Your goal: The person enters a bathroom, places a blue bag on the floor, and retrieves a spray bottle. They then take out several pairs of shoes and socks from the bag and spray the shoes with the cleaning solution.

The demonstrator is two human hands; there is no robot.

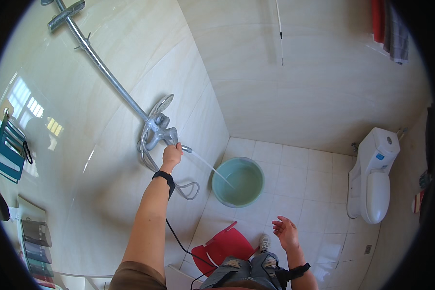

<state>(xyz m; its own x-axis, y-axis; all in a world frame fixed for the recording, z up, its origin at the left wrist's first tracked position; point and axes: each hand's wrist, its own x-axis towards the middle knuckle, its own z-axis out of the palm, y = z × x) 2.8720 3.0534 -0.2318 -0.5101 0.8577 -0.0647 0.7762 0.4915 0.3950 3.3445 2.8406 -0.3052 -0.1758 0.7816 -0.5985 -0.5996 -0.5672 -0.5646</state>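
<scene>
My left hand [172, 154] is closed around part of the chrome shower mixer tap [163, 134] on the wall, at its lower right; the fingers hide what they grip. From the spout [186, 149] a stream of water falls into a round green plastic basin [238, 182] on the tiled floor. Water lies in the basin. A hand shower [164, 104] rests in its holder above the mixer, its metal hose [190, 195] looping down beside the wall. My right hand [285, 230] hangs over the floor, fingers apart and slightly curled, holding nothing.
A red plastic chair [226, 244] stands close in front of my legs, below the basin. On the right is a white toilet [377, 181]. A teal rack [9, 150] hangs on the left wall, and cloths [395, 34] hang at the upper right. A black cable [177, 239] runs past the chair.
</scene>
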